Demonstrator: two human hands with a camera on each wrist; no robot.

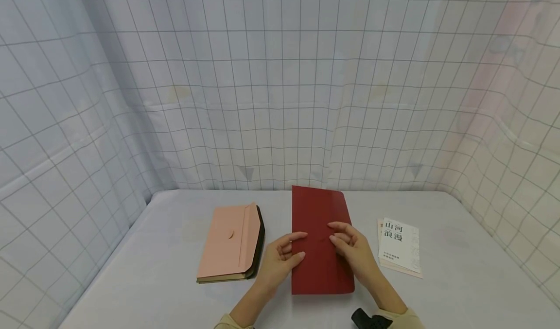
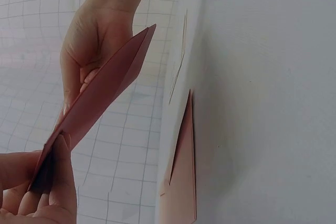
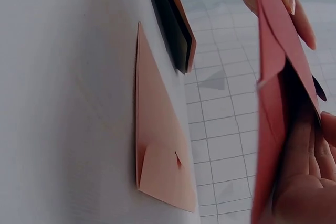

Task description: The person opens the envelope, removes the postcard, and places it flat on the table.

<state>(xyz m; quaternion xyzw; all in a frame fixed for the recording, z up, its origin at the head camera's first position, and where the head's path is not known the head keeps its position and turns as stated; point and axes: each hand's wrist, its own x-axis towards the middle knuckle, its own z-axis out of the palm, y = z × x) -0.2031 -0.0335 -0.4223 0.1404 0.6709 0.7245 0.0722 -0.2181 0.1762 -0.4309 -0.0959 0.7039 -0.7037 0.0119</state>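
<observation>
A red paper envelope (image 1: pixel 317 270) is held upright above the table, its broad face showing in the head view. My left hand (image 1: pixel 276 258) grips its left edge, with index finger and thumb lying over the front. On the opposite side my right hand (image 1: pixel 353 251) holds the envelope, fingertips bent against its face. The right wrist view shows the right hand's fingers (image 3: pixel 299 150) in the dark gap of the envelope's opening. Below lies a pink envelope (image 3: pixel 163 156) with a small slot in its flap; the red one hides it from the head view.
To the left lies a pink-covered notebook (image 1: pixel 225 241) with a dark edge. At the right, white printed cards (image 1: pixel 400 244) rest on a pale pink sheet. A white cloth covers the table (image 1: pixel 166 256), and grid-patterned curtains (image 1: pixel 284 76) hang behind and at both sides.
</observation>
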